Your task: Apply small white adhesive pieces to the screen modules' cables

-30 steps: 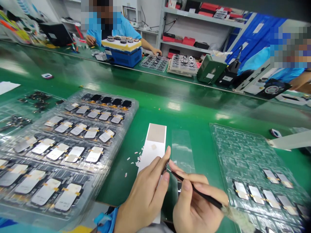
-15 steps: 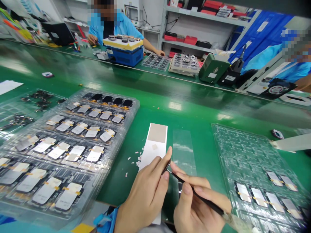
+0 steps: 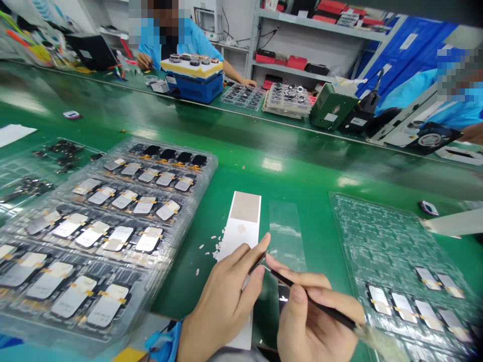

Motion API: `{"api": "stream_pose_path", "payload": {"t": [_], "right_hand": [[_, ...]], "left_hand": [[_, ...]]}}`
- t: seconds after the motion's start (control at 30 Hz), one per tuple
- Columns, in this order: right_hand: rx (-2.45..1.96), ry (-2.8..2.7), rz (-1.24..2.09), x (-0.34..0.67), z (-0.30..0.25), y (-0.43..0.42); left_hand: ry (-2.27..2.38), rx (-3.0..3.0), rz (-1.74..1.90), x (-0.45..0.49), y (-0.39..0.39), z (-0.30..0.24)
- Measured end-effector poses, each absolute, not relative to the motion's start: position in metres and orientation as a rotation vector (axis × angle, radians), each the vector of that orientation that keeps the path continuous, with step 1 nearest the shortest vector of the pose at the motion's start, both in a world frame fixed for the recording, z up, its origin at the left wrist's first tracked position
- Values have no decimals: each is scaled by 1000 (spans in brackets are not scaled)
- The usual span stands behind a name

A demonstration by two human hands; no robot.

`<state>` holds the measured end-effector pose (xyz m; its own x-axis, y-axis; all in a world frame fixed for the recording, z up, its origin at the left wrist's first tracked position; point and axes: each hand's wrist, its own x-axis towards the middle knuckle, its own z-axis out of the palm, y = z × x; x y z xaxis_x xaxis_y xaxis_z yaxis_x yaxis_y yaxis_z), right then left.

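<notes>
My left hand (image 3: 226,296) is closed, its thumb and fingers pinching a small flat dark-edged part (image 3: 257,263) that is mostly hidden. My right hand (image 3: 319,317) grips a slim black tool (image 3: 332,314) with a thin shiny tip and a pale wrapped rear end. Its tip meets the part at my left fingertips. Beneath my left hand lies a white strip (image 3: 236,244) with a grey-beige patch at its far end. A clear film (image 3: 287,231) lies beside the strip, and small pale scraps (image 3: 218,247) are scattered on its left.
Stacked clear trays (image 3: 206,176) of small display modules stand at left. A green-tinted clear tray (image 3: 377,241) with several modules is at right. Across the green bench (image 3: 302,176), a person in blue (image 3: 204,40) sits behind a blue box (image 3: 196,89). Another person's blue sleeve shows far right.
My right hand and the tool have shifted slightly right and down. My left fingertips have dipped a little, still pinching the part.
</notes>
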<state>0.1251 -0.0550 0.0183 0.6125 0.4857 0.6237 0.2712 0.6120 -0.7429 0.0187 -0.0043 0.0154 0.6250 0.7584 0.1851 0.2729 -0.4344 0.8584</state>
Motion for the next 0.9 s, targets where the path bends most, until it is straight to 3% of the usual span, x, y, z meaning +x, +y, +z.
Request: {"api": "stream_pose_path", "payload": {"t": [0.4,0.73,0.9], "right_hand": [[-972,-953,134,129,23,-60],[-1495,-1205,449,157,44,-104],[-1979,-1061,159,225,54,-136]], "left_hand": [[730,1991,721,17,-3,15],[850,1872,591,28,-30,32],[676,1990,700,30,-25,30]]}}
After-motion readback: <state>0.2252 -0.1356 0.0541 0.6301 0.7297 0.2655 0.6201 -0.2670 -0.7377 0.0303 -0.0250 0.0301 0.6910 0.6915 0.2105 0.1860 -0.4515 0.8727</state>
